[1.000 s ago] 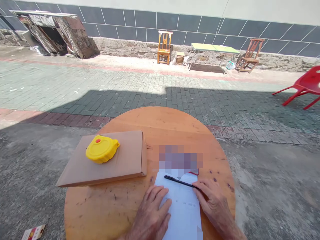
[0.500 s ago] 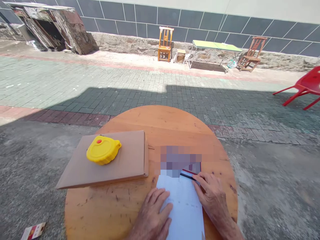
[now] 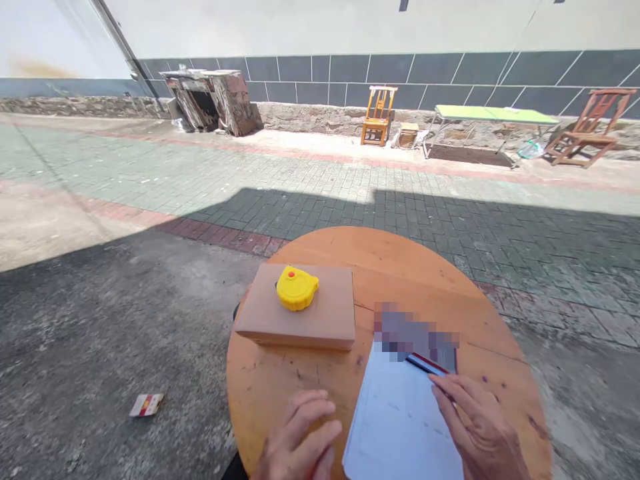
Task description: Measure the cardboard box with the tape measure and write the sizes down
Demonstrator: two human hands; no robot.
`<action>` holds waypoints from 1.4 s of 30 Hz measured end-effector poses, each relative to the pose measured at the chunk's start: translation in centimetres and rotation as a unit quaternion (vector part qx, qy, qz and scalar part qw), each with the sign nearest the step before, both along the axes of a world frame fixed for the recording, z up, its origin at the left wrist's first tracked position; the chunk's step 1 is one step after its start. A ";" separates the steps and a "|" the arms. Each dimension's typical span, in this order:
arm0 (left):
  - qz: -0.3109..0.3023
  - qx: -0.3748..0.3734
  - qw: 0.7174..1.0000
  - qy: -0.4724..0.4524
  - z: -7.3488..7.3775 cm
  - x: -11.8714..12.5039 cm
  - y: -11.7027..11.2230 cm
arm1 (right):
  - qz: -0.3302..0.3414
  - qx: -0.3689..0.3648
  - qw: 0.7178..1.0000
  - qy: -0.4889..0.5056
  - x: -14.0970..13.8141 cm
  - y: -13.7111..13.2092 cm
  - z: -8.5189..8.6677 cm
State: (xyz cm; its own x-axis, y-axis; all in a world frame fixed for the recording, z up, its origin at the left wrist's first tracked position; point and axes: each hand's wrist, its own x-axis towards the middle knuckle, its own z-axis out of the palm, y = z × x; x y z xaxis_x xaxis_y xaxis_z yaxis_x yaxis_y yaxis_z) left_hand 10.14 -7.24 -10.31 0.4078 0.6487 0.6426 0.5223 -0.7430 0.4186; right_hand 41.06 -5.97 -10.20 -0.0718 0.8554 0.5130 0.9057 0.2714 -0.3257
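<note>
My right hand [image 3: 480, 420] rests at the right edge of a stack of white paper sheets [image 3: 400, 413], thumb and forefinger closed on a dark pen [image 3: 421, 364]. The pen lies slanted across the top of the sheets. Just above it is a flat, dark, red-edged object [image 3: 450, 361], mostly blurred out, so its kind cannot be told. My left hand [image 3: 303, 437] hovers over the wooden table left of the paper, fingers apart and holding nothing. Farther off, a yellow tape measure [image 3: 297, 289] with a red button sits on a closed cardboard box [image 3: 327, 310].
The round wooden table [image 3: 360, 250] stands on grey concrete. A small card packet [image 3: 147, 405] lies on the ground at left. Along the far wall are a wooden chair [image 3: 376, 123], a green folding table [image 3: 493, 115], another chair [image 3: 590, 137] and a weathered cabinet [image 3: 235, 103].
My left hand has come off the paper and moved left of it. The view has swung left, shifting everything rightward. My right hand stays on the pen.
</note>
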 end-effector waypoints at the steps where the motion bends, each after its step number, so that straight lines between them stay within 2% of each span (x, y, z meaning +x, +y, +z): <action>1: 0.045 -0.009 0.999 -0.007 1.0 -1.6 0.1 | 0.011 -0.001 1.000 0.015 -0.6 0.2 0.5; 4: 0.202 -0.037 0.977 -0.064 3.2 -6.1 1.2 | 0.041 -0.022 0.997 0.054 -3.5 1.2 2.7; 6: 0.279 -0.101 0.946 -0.133 3.8 -8.5 2.7 | 0.060 -0.048 0.995 0.070 -5.9 2.3 4.4; 7: 0.297 -0.147 0.927 -0.176 3.9 -9.4 3.5 | 0.069 -0.059 0.993 0.078 -7.2 2.9 5.2; 9: 0.295 -0.244 0.886 -0.262 3.4 -10.7 5.2 | 0.087 -0.075 0.989 0.092 -9.5 4.4 6.3; 11: 0.255 -0.322 0.844 -0.346 2.7 -11.4 6.6 | 0.101 -0.082 0.987 0.098 -11.5 5.9 6.9; 13: 0.211 -0.368 0.811 -0.403 1.9 -11.5 7.6 | 0.105 -0.088 0.986 0.092 -13.1 7.4 7.2; 15: 0.185 -0.383 0.798 -0.427 1.4 -11.4 8.2 | 0.107 -0.092 0.987 0.080 -14.5 8.8 7.8; 21: 0.139 -0.379 0.802 -0.440 1.6 -10.3 9.3 | 0.142 -0.111 0.984 -0.001 -19.0 12.2 9.7; 25: 0.130 -0.374 0.807 -0.437 1.8 -10.0 9.5 | 0.144 -0.141 0.978 -0.055 -22.0 13.6 9.8; 28: 0.122 -0.375 0.813 -0.430 1.9 -10.2 9.5 | 0.122 -0.157 0.978 -0.055 -23.0 14.0 9.7; 30: 0.115 -0.377 0.815 -0.424 2.0 -10.5 9.7 | 0.098 -0.169 0.981 0.001 -22.4 13.8 9.8; 32: 0.114 -0.381 0.816 -0.419 2.0 -11.0 10.1 | 0.064 -0.180 0.974 0.120 -21.0 13.5 10.1; 34: 0.116 -0.386 0.816 -0.415 2.0 -11.4 10.8 | 0.029 -0.184 0.945 0.268 -19.0 13.1 10.1; 36: 0.111 -0.391 0.816 -0.411 2.1 -11.6 11.5 | 0.005 -0.177 0.914 0.366 -17.2 12.8 9.9; 38: 0.096 -0.397 0.819 -0.403 2.3 -11.5 12.3 | -0.011 -0.175 0.901 0.397 -15.9 12.5 9.4; 42: 0.073 -0.408 0.828 -0.378 2.8 -10.8 13.1 | -0.024 -0.173 0.912 0.372 -15.3 12.1 8.3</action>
State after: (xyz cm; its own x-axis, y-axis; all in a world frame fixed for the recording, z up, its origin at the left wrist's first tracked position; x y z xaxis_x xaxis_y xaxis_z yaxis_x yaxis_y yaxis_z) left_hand -0.66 5.84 -7.48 -0.0326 0.9995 0.0026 -0.0578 -0.0045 0.9983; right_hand 25.76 6.17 -1.89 0.2280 0.9681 0.1036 0.4074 0.0018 -0.9133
